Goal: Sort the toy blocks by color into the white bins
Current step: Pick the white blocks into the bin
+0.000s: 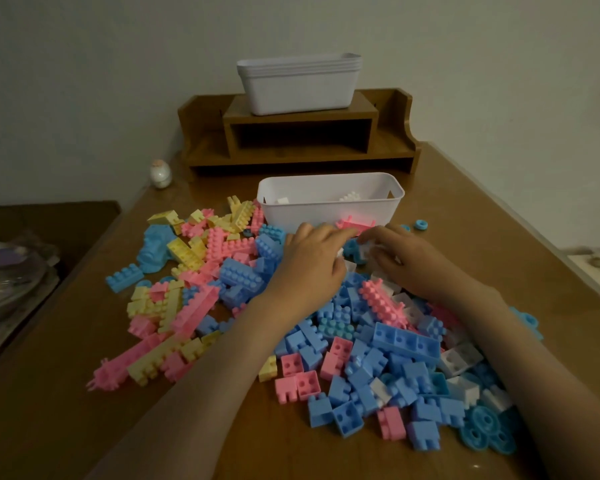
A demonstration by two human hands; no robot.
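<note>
A big heap of pink, yellow, blue and white toy blocks (291, 327) covers the wooden table. Just behind it stands a white bin (329, 199) with a couple of white blocks (350, 196) inside. My left hand (312, 261) lies palm down on the heap in front of the bin, fingers curled over a white block (340, 252). My right hand (409, 258) is beside it, its fingertips pinching a small white block (365, 249). The two hands nearly touch. A pink piece (355, 224) lies against the bin's front wall.
A stack of empty white bins (298, 81) sits on a wooden desk shelf (302, 133) at the back. A small egg-shaped figure (160, 173) stands at the back left. The table (66, 341) drops off at left; clutter lies on a lower surface there.
</note>
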